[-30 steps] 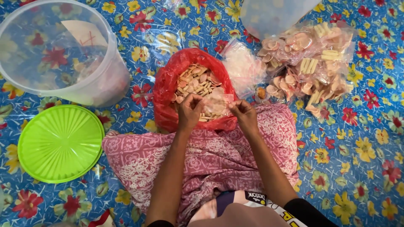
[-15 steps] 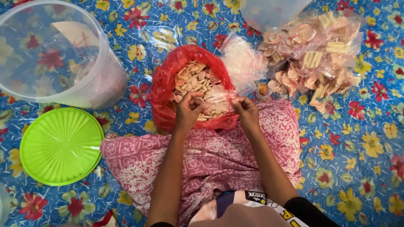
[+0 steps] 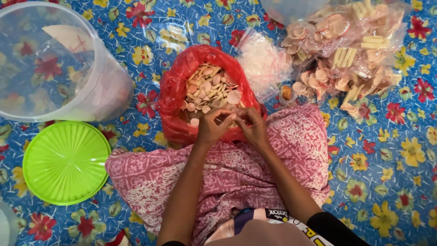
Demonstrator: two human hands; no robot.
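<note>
So the big difference is the hands. A second ago they sit apart, each pinching its own side of a small clear bag at the near edge of the red bag (image 3: 207, 98). Now the left hand (image 3: 213, 129) and right hand (image 3: 252, 127) have closed in until the fingers (image 3: 227, 119) meet in the middle, bunched together over the crackers (image 3: 210, 89). The clear bag that was stretched between them is now mostly hidden under the fingers. The view has also drifted a bit, so the piled snack packets (image 3: 346, 54) sit higher in the shot.

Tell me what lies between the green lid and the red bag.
Head view: only bare flowered mat separates green lid from red bag; pink cloth lies just below.
</note>
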